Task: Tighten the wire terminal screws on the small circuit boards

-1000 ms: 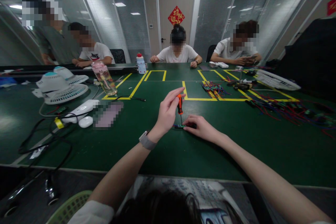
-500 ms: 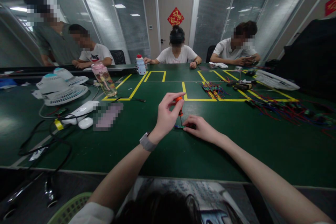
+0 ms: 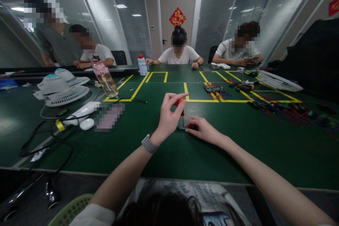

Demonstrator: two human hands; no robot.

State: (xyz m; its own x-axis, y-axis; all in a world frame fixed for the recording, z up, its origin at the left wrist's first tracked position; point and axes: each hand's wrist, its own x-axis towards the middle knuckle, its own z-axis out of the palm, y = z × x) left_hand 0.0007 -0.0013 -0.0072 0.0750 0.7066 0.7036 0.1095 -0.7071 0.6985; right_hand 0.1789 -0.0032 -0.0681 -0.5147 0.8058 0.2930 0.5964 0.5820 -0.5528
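My left hand (image 3: 168,114) pinches the orange handle of a small screwdriver (image 3: 181,107) and holds it upright, tip down on a small green circuit board (image 3: 182,128) on the green table (image 3: 164,148). My right hand (image 3: 202,129) lies beside it, fingers pressed on the board's right end where a dark part sits. A grey watch is on my left wrist.
Two white fans (image 3: 62,90), a white mouse (image 3: 86,124), black cables (image 3: 47,137) and a pink bottle (image 3: 105,79) lie to the left. Piles of coloured wires (image 3: 286,110) spread across the right. Several people sit or stand at the far side. Yellow tape marks boxes mid-table.
My left fingers have shifted round the screwdriver handle, with the thumb and forefinger now over its top. The right hand and the board stay in place.
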